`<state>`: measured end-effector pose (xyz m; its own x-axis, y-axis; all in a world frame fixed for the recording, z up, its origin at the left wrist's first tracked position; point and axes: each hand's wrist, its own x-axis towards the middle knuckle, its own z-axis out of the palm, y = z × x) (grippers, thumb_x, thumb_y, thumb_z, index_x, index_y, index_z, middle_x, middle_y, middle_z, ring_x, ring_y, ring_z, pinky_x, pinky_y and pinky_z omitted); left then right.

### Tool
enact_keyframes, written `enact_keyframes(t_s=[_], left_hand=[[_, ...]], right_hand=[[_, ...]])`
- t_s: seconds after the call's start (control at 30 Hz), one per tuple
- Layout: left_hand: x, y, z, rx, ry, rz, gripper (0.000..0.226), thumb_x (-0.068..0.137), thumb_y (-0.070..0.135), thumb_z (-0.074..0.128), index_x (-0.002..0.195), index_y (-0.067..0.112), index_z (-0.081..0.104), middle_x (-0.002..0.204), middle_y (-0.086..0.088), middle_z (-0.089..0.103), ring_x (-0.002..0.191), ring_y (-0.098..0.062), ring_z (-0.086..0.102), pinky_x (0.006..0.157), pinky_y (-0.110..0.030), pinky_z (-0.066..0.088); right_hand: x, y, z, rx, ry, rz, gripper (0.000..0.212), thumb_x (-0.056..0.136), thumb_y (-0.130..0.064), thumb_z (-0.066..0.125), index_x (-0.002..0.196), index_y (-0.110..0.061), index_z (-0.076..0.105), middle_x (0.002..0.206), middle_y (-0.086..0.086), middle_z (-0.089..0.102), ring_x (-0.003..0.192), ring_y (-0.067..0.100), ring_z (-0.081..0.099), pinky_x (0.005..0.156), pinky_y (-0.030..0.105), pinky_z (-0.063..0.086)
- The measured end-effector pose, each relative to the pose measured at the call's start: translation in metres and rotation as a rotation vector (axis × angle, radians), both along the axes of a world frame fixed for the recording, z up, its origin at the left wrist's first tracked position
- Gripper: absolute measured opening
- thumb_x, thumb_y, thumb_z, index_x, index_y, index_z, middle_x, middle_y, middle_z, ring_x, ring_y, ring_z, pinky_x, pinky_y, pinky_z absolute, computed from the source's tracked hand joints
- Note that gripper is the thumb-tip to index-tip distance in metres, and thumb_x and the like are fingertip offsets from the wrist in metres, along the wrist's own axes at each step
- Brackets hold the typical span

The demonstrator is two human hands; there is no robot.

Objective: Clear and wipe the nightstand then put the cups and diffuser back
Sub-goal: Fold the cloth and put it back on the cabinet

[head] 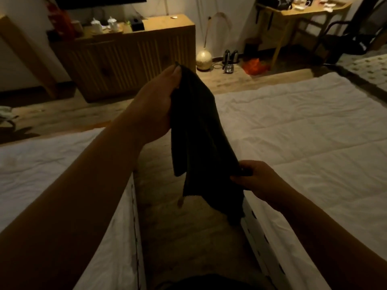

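Note:
A dark cloth (pixel 199 139) hangs in front of me over the gap between two beds. My left hand (pixel 157 101) pinches its top corner, raised high. My right hand (pixel 255 177) grips its lower right edge, lower and nearer to me. No nightstand is in view. On the far wooden sideboard (pixel 125 57) stand two white lidded cups (pixel 104 25). A round pale diffuser (pixel 202 57) with a tall stem sits on the floor beside the sideboard.
White beds lie at the left (pixel 52 164) and at the right (pixel 303 132), with a narrow strip of wooden floor (pixel 188 237) between them. Kettles (pixel 230 59) and an orange item (pixel 254 66) are on the floor. A desk (pixel 297 15) and a chair stand at the far right.

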<state>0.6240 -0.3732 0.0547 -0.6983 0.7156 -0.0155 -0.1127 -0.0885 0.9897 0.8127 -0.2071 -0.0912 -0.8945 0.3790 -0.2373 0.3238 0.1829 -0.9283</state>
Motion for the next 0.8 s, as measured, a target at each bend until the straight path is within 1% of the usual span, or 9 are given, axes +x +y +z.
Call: enact_keyframes(t_s=[0.1,0.17,0.23,0.3,0.37,0.47,0.53,0.7,0.8], left_hand=[[-0.053,0.000,0.005,-0.087,0.049,0.025,0.024,0.100,0.033,0.037,0.107,0.027,0.059,0.109,-0.006,0.062,0.101,-0.020,0.065,0.079,-0.034,0.054],[-0.081,-0.001,0.007,-0.078,-0.026,0.075,0.027,0.099,0.039,0.042,0.115,0.024,0.058,0.099,-0.004,0.070,0.090,-0.017,0.071,0.070,-0.030,0.057],[-0.113,-0.003,0.008,-0.108,-0.066,0.046,0.040,0.090,0.047,0.051,0.118,0.018,0.055,0.104,-0.005,0.070,0.087,-0.016,0.072,0.065,-0.028,0.057],[-0.145,-0.004,0.000,-0.267,0.082,0.050,0.057,0.078,0.038,0.063,0.127,0.015,0.047,0.115,-0.006,0.063,0.089,-0.013,0.071,0.064,-0.024,0.057],[-0.175,-0.003,-0.014,-0.352,0.238,0.074,0.063,0.074,0.018,0.071,0.129,0.029,0.042,0.112,-0.002,0.063,0.090,-0.010,0.070,0.067,-0.023,0.057],[-0.207,0.004,-0.038,-0.585,0.637,0.008,0.046,0.088,0.008,0.063,0.120,0.040,0.055,0.106,0.012,0.061,0.089,-0.001,0.065,0.068,-0.017,0.054],[-0.237,0.015,-0.048,-0.734,0.810,-0.004,0.036,0.091,0.010,0.059,0.113,0.039,0.059,0.103,0.023,0.056,0.090,0.007,0.057,0.073,-0.014,0.047],[-0.298,0.038,-0.055,-0.829,0.820,0.106,0.026,0.087,0.016,0.067,0.109,0.029,0.064,0.093,0.021,0.058,0.080,0.012,0.056,0.061,-0.006,0.042],[-0.332,0.051,-0.054,-0.808,0.756,0.207,0.029,0.083,0.010,0.071,0.105,0.027,0.062,0.088,0.020,0.057,0.078,0.007,0.058,0.058,-0.006,0.043]], right_hand=[[-0.047,0.004,0.000,-0.012,-0.008,0.053,0.018,0.086,-0.017,0.069,0.084,-0.034,0.075,0.087,-0.004,0.075,0.084,0.011,0.071,0.081,0.032,0.053],[-0.074,0.012,0.001,-0.063,0.012,0.071,0.019,0.090,-0.018,0.063,0.089,-0.033,0.074,0.090,-0.003,0.074,0.087,0.011,0.070,0.079,0.030,0.050],[-0.105,0.025,0.003,-0.099,0.044,0.057,0.025,0.094,-0.019,0.055,0.089,-0.036,0.073,0.089,-0.005,0.073,0.087,0.012,0.069,0.079,0.030,0.051],[-0.139,0.044,0.005,-0.043,0.077,0.041,0.026,0.096,-0.023,0.051,0.084,-0.037,0.070,0.080,-0.009,0.070,0.078,0.011,0.068,0.074,0.031,0.053],[-0.177,0.068,0.007,0.074,0.101,0.048,0.026,0.096,-0.025,0.052,0.081,-0.040,0.067,0.072,-0.012,0.067,0.069,0.008,0.064,0.068,0.032,0.053],[-0.231,0.104,0.013,0.261,0.110,0.123,0.026,0.094,-0.025,0.054,0.082,-0.045,0.065,0.076,-0.014,0.068,0.070,0.005,0.064,0.066,0.025,0.052],[-0.271,0.131,0.021,0.363,0.122,0.193,0.024,0.094,-0.028,0.054,0.082,-0.047,0.064,0.076,-0.018,0.067,0.072,0.000,0.063,0.059,0.013,0.049],[-0.357,0.190,0.041,0.629,0.126,0.426,0.009,0.089,-0.029,0.063,0.093,-0.037,0.064,0.085,-0.015,0.064,0.078,-0.003,0.059,0.062,0.010,0.040],[-0.402,0.221,0.055,0.719,0.157,0.554,0.025,0.079,-0.026,0.075,0.102,-0.031,0.065,0.086,-0.021,0.059,0.082,-0.005,0.058,0.063,0.008,0.040]])
